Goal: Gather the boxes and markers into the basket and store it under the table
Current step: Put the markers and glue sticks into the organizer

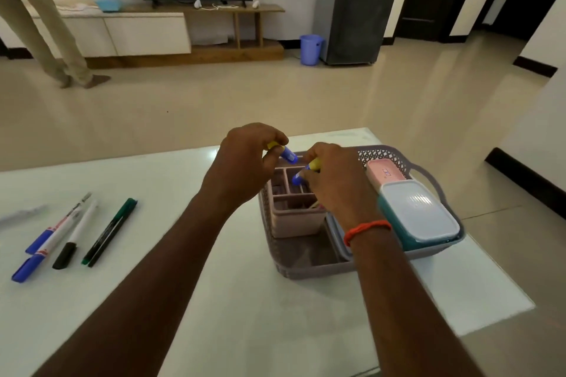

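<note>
A grey lattice basket [309, 268] stands on the white table [232, 309]. Inside it sit a pink divided organiser box [298, 219], a teal box with a pale lid [419, 217] and a pink box [384, 173] behind it. My left hand [245, 159] is shut on a yellow marker with a blue cap [288, 156] above the organiser. My right hand [333, 184] grips a second yellow and blue marker [301, 174], its blue end pointing down into a compartment. Several markers lie on the table at the left: two blue-capped ones [46, 249], a black-capped one [75, 237] and a green one [110, 231].
The table's right edge lies just past the basket, with tiled floor beyond. Far off, a person's legs [39, 37] stand at the left by a TV cabinet [147, 30]. A blue bin [310, 49] sits beside a dark fridge.
</note>
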